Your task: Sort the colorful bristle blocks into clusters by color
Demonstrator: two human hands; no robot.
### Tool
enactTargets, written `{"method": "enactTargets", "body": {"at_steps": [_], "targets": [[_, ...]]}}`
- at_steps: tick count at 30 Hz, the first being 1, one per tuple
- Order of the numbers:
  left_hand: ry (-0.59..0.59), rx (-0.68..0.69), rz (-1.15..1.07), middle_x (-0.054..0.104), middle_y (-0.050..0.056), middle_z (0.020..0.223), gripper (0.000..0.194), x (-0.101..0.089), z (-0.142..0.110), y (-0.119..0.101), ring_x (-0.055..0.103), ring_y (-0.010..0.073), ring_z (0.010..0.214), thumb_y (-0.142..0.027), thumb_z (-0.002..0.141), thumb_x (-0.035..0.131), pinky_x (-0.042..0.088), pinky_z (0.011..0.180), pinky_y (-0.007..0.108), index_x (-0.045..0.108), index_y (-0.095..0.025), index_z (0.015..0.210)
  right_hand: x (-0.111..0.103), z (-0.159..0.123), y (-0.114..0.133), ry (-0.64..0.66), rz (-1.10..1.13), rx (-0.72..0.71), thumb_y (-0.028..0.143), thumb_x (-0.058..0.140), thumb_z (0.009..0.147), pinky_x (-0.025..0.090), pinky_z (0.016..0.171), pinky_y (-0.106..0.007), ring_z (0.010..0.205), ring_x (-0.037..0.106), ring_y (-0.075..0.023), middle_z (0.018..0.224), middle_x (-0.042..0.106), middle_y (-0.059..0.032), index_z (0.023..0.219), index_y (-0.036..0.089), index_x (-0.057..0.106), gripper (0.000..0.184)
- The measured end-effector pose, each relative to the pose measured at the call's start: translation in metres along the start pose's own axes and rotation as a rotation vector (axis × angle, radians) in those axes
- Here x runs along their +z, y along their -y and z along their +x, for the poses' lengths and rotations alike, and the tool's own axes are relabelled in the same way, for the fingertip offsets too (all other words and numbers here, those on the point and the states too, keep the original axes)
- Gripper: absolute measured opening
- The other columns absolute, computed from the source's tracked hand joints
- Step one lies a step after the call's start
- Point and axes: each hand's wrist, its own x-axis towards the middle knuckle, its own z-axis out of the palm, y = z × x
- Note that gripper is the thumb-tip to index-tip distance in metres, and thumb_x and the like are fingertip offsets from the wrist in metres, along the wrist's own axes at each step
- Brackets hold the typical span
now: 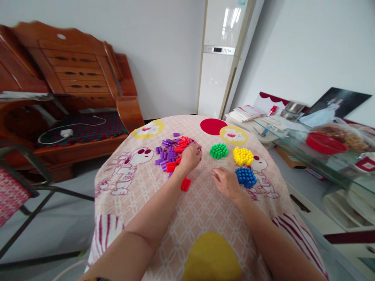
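Note:
My left hand (pixel 191 157) is at the right side of a loose pile, its fingers curled down; whatever they hold is hidden. In that pile, small purple plastic pieces (pixel 168 155) lie mixed with small red plastic pieces (pixel 171 167). A few more red pieces (pixel 185 184) lie beneath my left wrist. My right hand (pixel 227 182) rests low over the cloth with its fingers drawn together, and I cannot make out anything in them. Just right of it stand bunched blue pieces (pixel 246 176). Yellow pieces (pixel 243 156) and green pieces (pixel 219 151) form two tight clusters farther back.
A patterned cloth (pixel 202 212) covers the round table. To the right, a glass-topped cabinet (pixel 295 142) carries a red bowl (pixel 325 143) and papers (pixel 245 113). A wooden bench (pixel 73 74) and a metal-framed chair (pixel 14 183) stand at left; a tall white cabinet unit (pixel 216 78) is behind.

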Motion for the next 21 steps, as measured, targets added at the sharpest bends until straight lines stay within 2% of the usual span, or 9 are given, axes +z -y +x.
{"method": "enactTargets", "body": {"at_steps": [2,5,8,11,13,16,18,21], "targets": [[-0.014,-0.063,0.121,0.071,0.017,0.111,0.027,-0.015,0.005,0.022,0.066,0.0273,0.104,-0.014,0.082,0.057,0.05,0.094,0.039,0.067,-0.011,0.107,0.004,0.0,-0.002,0.018,-0.022,-0.002,0.022,0.053,0.093,0.043,0.077,-0.027,0.088,0.064,-0.0194,0.098,0.07,-0.0081,0.1,0.019,0.068,0.017],[-0.068,-0.131,0.193,0.07,0.017,0.114,0.031,-0.029,0.015,0.047,0.065,0.0286,0.109,-0.013,0.084,0.053,0.049,0.097,0.039,0.067,-0.011,0.111,0.005,-0.001,-0.002,0.028,-0.04,-0.024,0.023,0.052,0.094,0.042,0.076,-0.027,0.089,0.062,-0.019,0.098,0.068,-0.0074,0.098,0.02,0.067,0.016],[-0.105,-0.15,0.211,0.068,0.018,0.119,0.039,-0.036,0.035,0.057,0.063,0.028,0.114,-0.01,0.084,0.05,0.047,0.1,0.036,0.065,-0.009,0.12,0.006,0.0,0.001,0.06,-0.073,-0.05,0.021,0.053,0.094,0.041,0.076,-0.027,0.09,0.06,-0.019,0.096,0.067,-0.0072,0.093,0.019,0.067,0.014],[-0.095,-0.124,0.243,0.064,0.019,0.127,0.045,-0.035,0.059,0.056,0.06,0.0283,0.119,-0.011,0.087,0.048,0.045,0.102,0.036,0.059,-0.009,0.13,0.007,0.001,0.003,0.078,-0.096,-0.068,0.019,0.052,0.095,0.041,0.077,-0.028,0.092,0.059,-0.0191,0.095,0.067,-0.0073,0.09,0.018,0.066,0.015],[-0.053,-0.123,0.294,0.061,0.019,0.131,0.047,-0.031,0.074,0.056,0.058,0.0293,0.121,-0.016,0.089,0.049,0.045,0.103,0.038,0.055,-0.011,0.135,0.008,0.002,0.004,0.09,-0.115,-0.071,0.018,0.05,0.095,0.04,0.076,-0.028,0.091,0.059,-0.0192,0.094,0.067,-0.0076,0.088,0.017,0.066,0.017],[0.094,-0.144,0.431,0.057,0.018,0.136,0.049,-0.023,0.088,0.061,0.055,0.0312,0.126,-0.028,0.09,0.054,0.043,0.104,0.041,0.054,-0.015,0.137,0.009,0.003,0.004,0.099,-0.147,-0.066,0.018,0.049,0.096,0.04,0.075,-0.028,0.088,0.06,-0.0186,0.094,0.068,-0.0081,0.087,0.016,0.067,0.021],[0.192,-0.136,0.491,0.058,0.019,0.134,0.046,-0.019,0.089,0.065,0.057,0.0326,0.124,-0.032,0.089,0.057,0.045,0.101,0.042,0.058,-0.014,0.132,0.01,0.003,0.003,0.097,-0.156,-0.07,0.018,0.048,0.097,0.04,0.075,-0.028,0.088,0.06,-0.0184,0.094,0.068,-0.0081,0.087,0.016,0.067,0.021],[0.263,-0.061,0.496,0.063,0.021,0.127,0.04,-0.016,0.08,0.064,0.06,0.0317,0.117,-0.026,0.086,0.06,0.047,0.097,0.039,0.064,-0.01,0.122,0.011,0.003,0.002,0.099,-0.157,-0.079,0.019,0.049,0.097,0.04,0.075,-0.028,0.09,0.06,-0.019,0.095,0.068,-0.0079,0.089,0.017,0.068,0.021]]}}
